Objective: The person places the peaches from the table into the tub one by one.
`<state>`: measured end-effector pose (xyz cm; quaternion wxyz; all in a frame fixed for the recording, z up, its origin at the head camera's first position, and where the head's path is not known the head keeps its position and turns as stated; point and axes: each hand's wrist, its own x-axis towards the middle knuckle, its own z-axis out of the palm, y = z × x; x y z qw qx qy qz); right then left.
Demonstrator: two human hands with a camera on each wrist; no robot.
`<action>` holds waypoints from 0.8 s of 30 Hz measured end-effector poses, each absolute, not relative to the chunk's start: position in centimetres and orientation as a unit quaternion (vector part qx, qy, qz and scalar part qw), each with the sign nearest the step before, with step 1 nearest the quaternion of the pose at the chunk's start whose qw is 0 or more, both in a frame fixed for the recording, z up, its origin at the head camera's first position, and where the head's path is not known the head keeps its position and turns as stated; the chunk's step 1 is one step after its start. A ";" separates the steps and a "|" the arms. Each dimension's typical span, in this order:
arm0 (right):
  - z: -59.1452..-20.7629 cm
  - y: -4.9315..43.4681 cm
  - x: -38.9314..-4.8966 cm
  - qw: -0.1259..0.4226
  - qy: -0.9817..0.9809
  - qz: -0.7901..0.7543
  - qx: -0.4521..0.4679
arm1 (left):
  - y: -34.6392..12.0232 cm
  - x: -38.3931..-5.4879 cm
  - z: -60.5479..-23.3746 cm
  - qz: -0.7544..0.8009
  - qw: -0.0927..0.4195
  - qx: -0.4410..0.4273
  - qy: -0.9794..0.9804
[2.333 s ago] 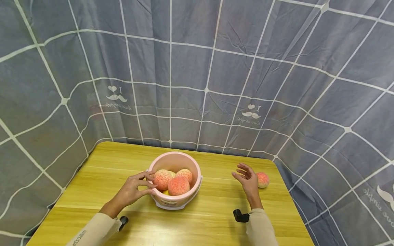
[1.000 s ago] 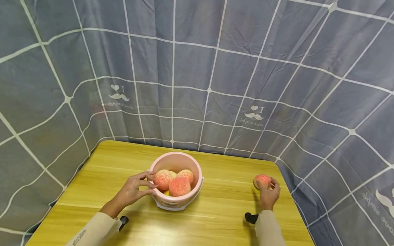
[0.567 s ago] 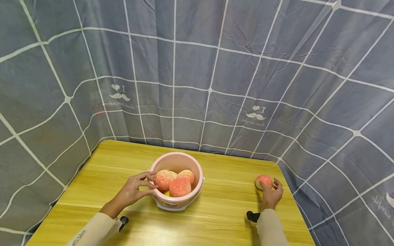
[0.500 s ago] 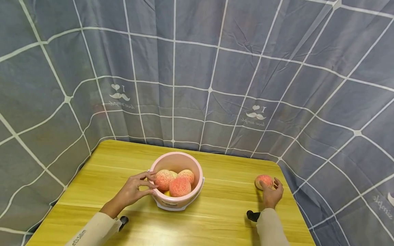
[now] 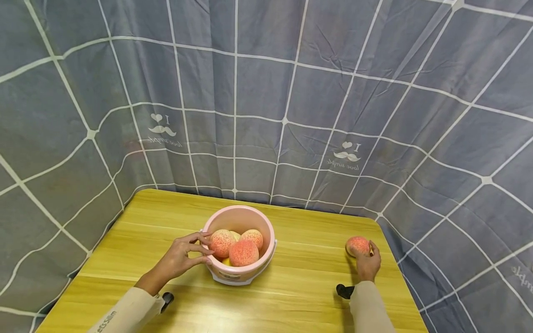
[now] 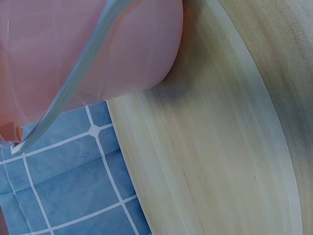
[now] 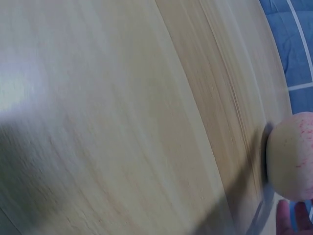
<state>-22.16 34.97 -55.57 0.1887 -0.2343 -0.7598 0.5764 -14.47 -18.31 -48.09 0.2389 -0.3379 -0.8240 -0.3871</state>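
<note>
A pink bucket (image 5: 238, 218) stands on the table and holds several speckled orange-red peaches (image 5: 243, 253), with yellow showing beneath them. My left hand (image 5: 180, 255) grips its left rim, thumb outside and fingertips over the edge. In the left wrist view the bucket (image 6: 127, 54) shows its outer wall and pale handle (image 6: 68, 88); the hand itself is almost wholly out of that view. At the right, my right hand (image 5: 368, 267) has thumb and fingers around a single peach (image 5: 358, 245). The right wrist view catches that peach (image 7: 288, 156) close over the wood, with fingertips (image 7: 283, 218) at its lower side.
The yellow wood-grain table (image 5: 304, 277) has rounded far corners. A grey-blue curtain (image 5: 258, 92) with white grid lines hangs behind it and along both sides. Black wrist mounts (image 5: 344, 291) stick out by the sleeves.
My right hand has moved right, from left of the single peach onto it, and its fingers have closed round it. The left hand has stayed at the bucket's rim.
</note>
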 end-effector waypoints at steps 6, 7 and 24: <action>-55.8 35.6 -22.2 0.142 -0.784 0.562 -0.220 | -18.4 -14.4 -48.2 -0.387 0.242 -0.341 -0.822; -55.8 35.6 -22.3 0.138 -0.786 0.561 -0.219 | -18.4 -14.4 -48.3 -0.387 0.241 -0.341 -0.822; -55.3 35.6 -23.3 0.124 -0.795 0.538 -0.252 | -18.2 -14.5 -48.2 -0.394 0.224 -0.337 -0.825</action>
